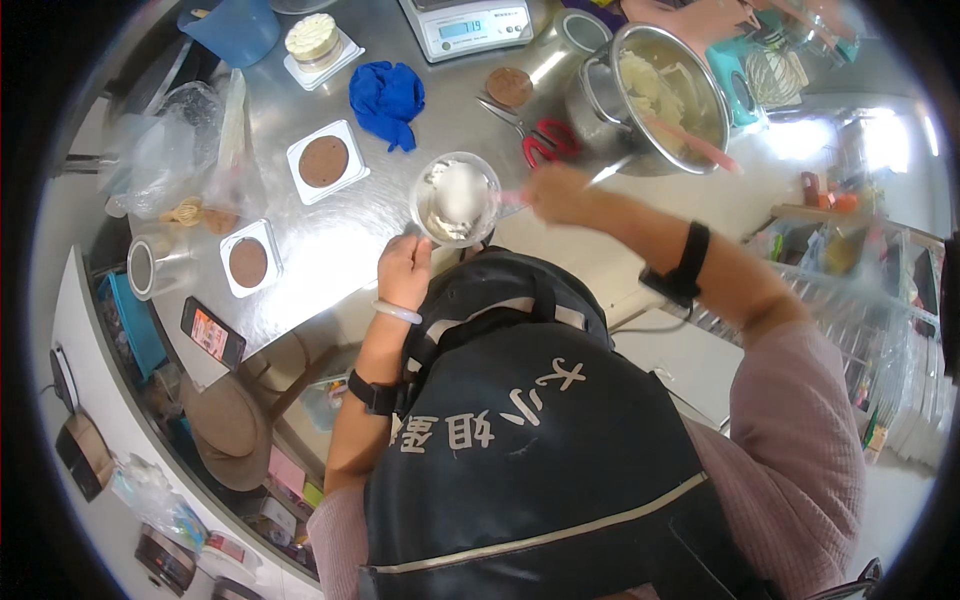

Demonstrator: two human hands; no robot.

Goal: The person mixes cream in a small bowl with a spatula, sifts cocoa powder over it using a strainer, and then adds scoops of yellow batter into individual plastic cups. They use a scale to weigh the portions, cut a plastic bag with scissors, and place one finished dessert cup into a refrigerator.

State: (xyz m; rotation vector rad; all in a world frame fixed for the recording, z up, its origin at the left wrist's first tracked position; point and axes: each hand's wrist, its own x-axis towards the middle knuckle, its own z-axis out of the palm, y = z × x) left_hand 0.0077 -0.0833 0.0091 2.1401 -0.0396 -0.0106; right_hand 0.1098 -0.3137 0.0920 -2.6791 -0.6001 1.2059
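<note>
At the table's near edge my left hand (pixel 404 268) is closed on the side of a clear round tub (pixel 421 182) with white cream (pixel 447 222) inside. My right hand (pixel 560 193) grips the pink handle of a spatula (pixel 512 198), whose pale blade is blurred over the cream. Beyond my right hand stands a steel pot (pixel 597 95) of pale cream, a second pink spatula (pixel 712 155) leaning in it. Red-handled scissors (pixel 543 142) lie between pot and tub. Two brown cake rounds (pixel 325 162) (pixel 248 262) sit on white square bases to the left.
A digital scale (pixel 468 28) stands at the back, near a crumpled blue cloth or glove (pixel 386 98). A layered cake (pixel 313 42) and a blue jug (pixel 232 32) are back left. A phone (pixel 213 334) lies at the left edge. Wire shelving (pixel 840 300) stands to the right.
</note>
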